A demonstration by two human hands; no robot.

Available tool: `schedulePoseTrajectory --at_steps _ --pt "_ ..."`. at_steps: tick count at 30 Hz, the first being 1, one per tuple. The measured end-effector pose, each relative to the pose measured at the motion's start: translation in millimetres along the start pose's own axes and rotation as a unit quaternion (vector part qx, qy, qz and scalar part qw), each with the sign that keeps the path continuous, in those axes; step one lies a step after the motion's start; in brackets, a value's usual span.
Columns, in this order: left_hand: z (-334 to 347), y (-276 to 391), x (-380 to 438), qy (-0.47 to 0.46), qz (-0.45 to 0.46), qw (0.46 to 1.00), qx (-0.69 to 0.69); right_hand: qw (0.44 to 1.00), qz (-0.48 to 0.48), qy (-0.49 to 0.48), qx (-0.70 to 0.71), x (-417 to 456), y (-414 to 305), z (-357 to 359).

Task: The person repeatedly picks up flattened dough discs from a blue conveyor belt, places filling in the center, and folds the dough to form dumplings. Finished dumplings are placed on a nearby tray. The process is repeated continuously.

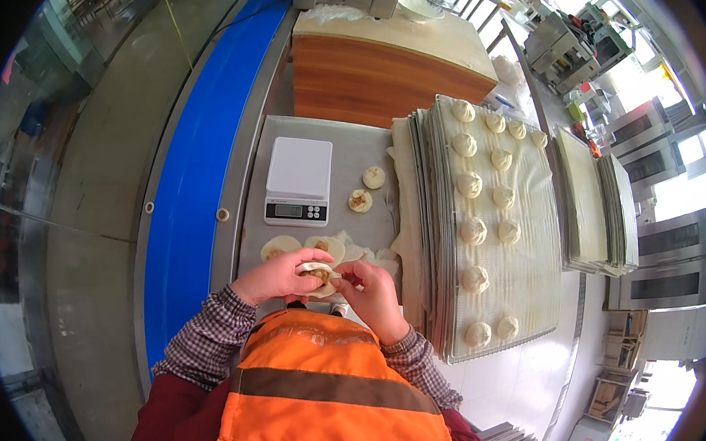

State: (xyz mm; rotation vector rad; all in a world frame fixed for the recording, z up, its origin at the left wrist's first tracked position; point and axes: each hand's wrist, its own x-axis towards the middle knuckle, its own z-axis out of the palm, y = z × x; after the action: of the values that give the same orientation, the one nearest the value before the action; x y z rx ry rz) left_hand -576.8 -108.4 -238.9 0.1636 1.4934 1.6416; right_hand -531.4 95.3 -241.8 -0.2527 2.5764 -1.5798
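Note:
My left hand (283, 275) cups a filled dough wrapper (319, 274) with brown filling showing in its open middle. The fingertips of my right hand (366, 288) pinch the wrapper's right edge. Just beyond, two flat dough rounds with filling (280, 247) lie on the metal table (352, 137). Further off are two small dough pieces, one with filling on top (360, 200) and one paler (373, 177). A white digital kitchen scale (298, 181) stands left of them with nothing on its plate. A fork (391, 208) lies by the table's right side.
Pleated buns (469, 184) sit in rows on the cloth-covered top tray (531, 280) of a tall stack at the right. A blue conveyor belt (191, 186) runs along the left. A wooden block-like table (392, 77) stands ahead, and more stacked trays (590, 205) stand farther right.

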Motion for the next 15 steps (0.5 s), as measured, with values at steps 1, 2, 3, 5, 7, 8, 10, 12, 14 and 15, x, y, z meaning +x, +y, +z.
schedulePoseTrajectory --at_steps 1,2,3,5,7,8,10,12,14,15 --pt "1 0 0 0.013 -0.007 1.000 0.007 1.000 -0.026 -0.001 -0.007 0 -1 -1" --pt "3 3 1 0.026 -0.014 0.999 0.013 0.999 -0.051 -0.002 -0.014 1 -2 -2" --pt "5 4 2 0.038 -0.021 0.999 0.019 0.997 -0.076 -0.003 -0.021 1 -4 -3" --pt "7 6 6 0.024 -0.023 0.998 0.049 0.983 0.051 0.004 0.179 0 -6 -2" --pt "7 7 7 0.012 -0.024 0.994 0.103 0.959 0.127 -0.018 0.252 1 -11 -3" --pt "7 8 8 0.006 -0.024 0.989 0.143 0.963 0.139 -0.042 0.228 5 -14 -8" --pt "3 11 11 -0.018 -0.037 0.978 0.203 0.980 0.118 -0.099 0.126 7 -12 -14" --pt "-1 13 15 -0.054 -0.064 0.967 0.243 0.996 -0.051 -0.077 -0.016 7 -9 -15" --pt "-2 21 19 -0.083 -0.079 0.961 0.253 0.995 -0.084 -0.049 -0.026 6 -12 -13" --pt "-1 23 20 -0.097 -0.088 0.957 0.258 0.998 -0.031 -0.051 0.023 6 -12 -11"
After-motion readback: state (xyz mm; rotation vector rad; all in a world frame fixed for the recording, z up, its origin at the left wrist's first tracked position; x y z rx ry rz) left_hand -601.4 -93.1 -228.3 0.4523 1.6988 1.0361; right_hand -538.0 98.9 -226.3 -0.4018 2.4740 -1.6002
